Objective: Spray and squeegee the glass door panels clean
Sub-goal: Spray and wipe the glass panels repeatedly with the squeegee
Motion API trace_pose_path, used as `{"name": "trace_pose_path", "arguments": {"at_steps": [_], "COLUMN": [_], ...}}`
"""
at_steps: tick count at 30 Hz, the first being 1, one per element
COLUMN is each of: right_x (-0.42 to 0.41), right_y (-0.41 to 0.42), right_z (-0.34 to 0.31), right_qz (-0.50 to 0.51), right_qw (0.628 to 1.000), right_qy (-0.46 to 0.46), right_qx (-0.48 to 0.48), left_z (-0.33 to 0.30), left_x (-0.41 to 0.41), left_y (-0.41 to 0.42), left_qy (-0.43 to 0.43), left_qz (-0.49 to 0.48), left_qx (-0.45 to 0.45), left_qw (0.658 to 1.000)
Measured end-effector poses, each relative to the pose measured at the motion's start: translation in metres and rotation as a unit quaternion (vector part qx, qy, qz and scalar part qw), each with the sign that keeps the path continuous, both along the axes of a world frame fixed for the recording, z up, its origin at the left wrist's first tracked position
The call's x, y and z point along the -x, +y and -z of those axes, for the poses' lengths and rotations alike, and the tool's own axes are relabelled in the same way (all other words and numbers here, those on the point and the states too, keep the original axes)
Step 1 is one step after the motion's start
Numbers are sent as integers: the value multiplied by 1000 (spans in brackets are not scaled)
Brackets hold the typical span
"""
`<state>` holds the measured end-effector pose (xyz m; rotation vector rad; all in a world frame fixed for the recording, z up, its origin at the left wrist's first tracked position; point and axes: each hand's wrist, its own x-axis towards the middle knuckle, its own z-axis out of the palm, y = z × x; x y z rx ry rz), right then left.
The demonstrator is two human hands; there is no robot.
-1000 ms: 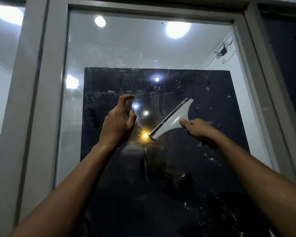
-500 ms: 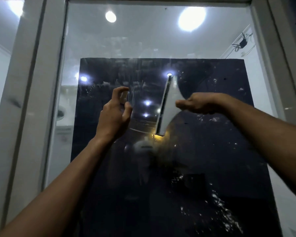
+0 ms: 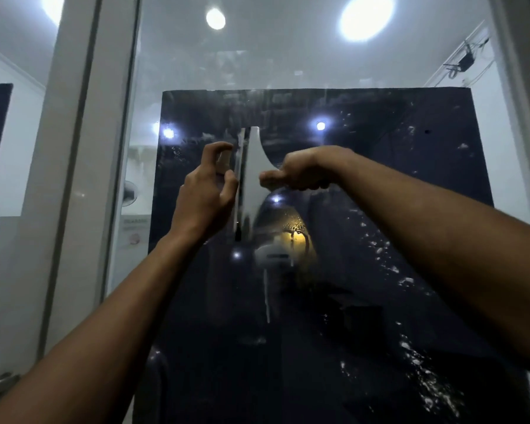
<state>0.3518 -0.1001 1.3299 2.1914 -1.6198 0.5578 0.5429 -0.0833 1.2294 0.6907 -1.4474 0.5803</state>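
On one glass panel [image 3: 364, 71], one squeegee [image 3: 251, 182], two hands

I see a pale grey-white squeegee [image 3: 253, 175] with a dark blade edge against the glass [image 3: 288, 62]. Behind the pane hangs a navy-black sheet [image 3: 380, 166], speckled with white droplets and streaks. The door frame [image 3: 71, 148] is light grey. One amber glow [image 3: 297, 237] sits among bluish-white light reflections.
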Motion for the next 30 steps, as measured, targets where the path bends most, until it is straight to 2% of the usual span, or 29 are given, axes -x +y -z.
{"name": "trace_pose_path", "arguments": {"at_steps": [5,8,11,14,18,21,26,30], "right_x": [78,99,78,24,-31,-3,76,58], "right_y": [21,30,26,15,5,13,29,31], "right_z": [5,10,11,14,8,6,20,16], "right_qz": [21,35,32,-10,-13,21,78,72], "right_qw": [998,996,996,998,999,999,989,989], "right_qy": [-59,-74,-77,-58,-33,-12,-107,-108], "right_qx": [-32,-44,-38,-35,-39,-27,-65,-72], "left_z": [-1,-2,-4,-5,-7,-5,-1,-2], "left_x": [-12,-16,-20,-23,-28,-32,-34,-41], "left_y": [-3,-7,-11,-14,-14,-18,-24,-24], "left_qy": [4,-12,-30,-32,-31,-17,-38,-43], "left_qz": [2,5,14,21,12,12,32,35], "left_qx": [1,-5,-8,-12,-11,-7,-22,-19], "left_qw": [1000,1000,999,999,999,1000,999,998]}}
